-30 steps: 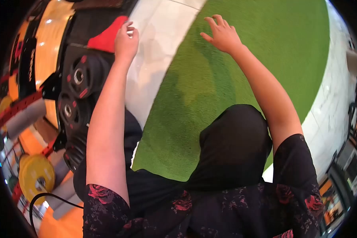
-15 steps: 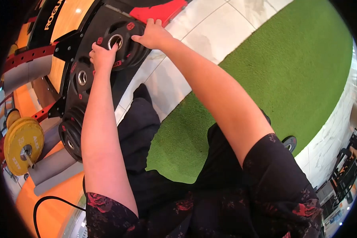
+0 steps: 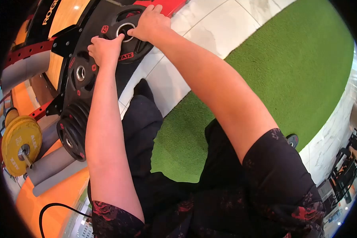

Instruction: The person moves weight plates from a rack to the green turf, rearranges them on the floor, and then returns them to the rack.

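A black weight plate (image 3: 135, 49) with red labels and a steel centre ring sits at the top of a storage rack. My left hand (image 3: 105, 49) grips its lower left rim. My right hand (image 3: 150, 23) is clamped over its upper right rim, beside the centre hole. Below it on the same rack hang another black plate (image 3: 81, 72) and a stack of smaller black plates (image 3: 72, 135). Both of my forearms reach up from the bottom of the view towards the rack.
The black and red rack frame (image 3: 63, 39) stands on the left over an orange floor. A yellow plate (image 3: 19, 144) hangs at lower left. White tiles (image 3: 210, 27) and green turf (image 3: 289, 71) lie to the right; a small plate (image 3: 292, 140) lies on the turf.
Both hands came from open air over the floor to the rack and closed on the top plate. Since half a second ago the grip has shifted slightly higher on the plate.
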Tool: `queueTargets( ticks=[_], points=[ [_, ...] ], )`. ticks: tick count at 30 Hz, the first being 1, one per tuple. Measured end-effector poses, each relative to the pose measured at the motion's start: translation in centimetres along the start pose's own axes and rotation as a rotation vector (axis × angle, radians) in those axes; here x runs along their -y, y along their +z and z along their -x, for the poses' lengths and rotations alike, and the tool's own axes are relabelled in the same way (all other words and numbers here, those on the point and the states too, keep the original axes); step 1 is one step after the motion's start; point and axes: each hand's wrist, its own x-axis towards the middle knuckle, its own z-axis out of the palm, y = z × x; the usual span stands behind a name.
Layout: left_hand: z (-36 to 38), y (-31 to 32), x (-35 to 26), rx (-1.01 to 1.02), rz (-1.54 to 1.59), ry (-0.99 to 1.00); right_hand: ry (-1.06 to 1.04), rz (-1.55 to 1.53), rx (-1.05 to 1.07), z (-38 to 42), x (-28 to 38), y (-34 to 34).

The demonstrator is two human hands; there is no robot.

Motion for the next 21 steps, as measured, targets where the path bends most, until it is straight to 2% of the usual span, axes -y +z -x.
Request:
queueTargets(
  ticks=[5,7,10,11,15,17,21],
  points=[
    [4.0,-0.8,-7.8,0.017,0.082,0.155,0.061,-0.009,-0.123,1.7,-7.2,-5.6],
    [7.3,-1.1,-12.1,0.059,0.137,0.194,0.093,-0.051,-0.127,2.8,-11.4,-8.3],
    [12.1,2.1,-17.4,0.075,0.203,0.364,0.199,-0.069,-0.186,6.7,-19.7,-11.0],
    [14.3,3.4,-19.2,0.069,0.219,0.436,0.234,-0.095,-0.215,8.6,-22.6,-11.6],
    [26.8,8.1,-25.9,0.307,0.230,0.593,0.513,-0.124,-0.246,17.8,-35.2,-11.5],
    [33.7,10.1,-27.8,0.461,0.202,0.647,0.625,-0.136,-0.264,23.5,-40.7,-10.6],
    [46.7,12.9,-28.8,0.631,0.148,0.837,0.859,-0.184,-0.284,35.8,-48.9,-7.5]
  ],
)
